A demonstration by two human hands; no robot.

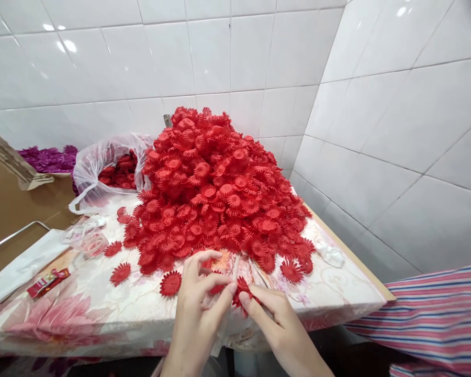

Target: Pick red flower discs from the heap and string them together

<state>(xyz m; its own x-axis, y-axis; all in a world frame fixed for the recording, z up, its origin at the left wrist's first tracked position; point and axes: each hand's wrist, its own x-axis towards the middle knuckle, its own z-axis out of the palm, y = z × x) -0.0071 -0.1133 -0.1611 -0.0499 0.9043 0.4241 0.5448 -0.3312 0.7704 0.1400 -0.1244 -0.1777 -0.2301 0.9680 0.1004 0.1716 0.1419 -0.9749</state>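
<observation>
Between the thumb and fingers of my right hand is a red artificial flower piece, held over the table's front edge. My left hand has its thumb and index fingertip pinched together right beside that flower's edge; what lies between them is too small to tell. The other left fingers are curled and raised. Behind both hands rises a large heap of red artificial flower pieces. A loose red flower lies just left of my left hand. Thin pale strands lie on the cloth behind my right hand.
A flowered tablecloth covers the table. At left are a clear plastic bag of darker red flowers, purple flowers, a cardboard box and a small red wrapper. Striped cloth hangs at right. Tiled walls stand behind and right.
</observation>
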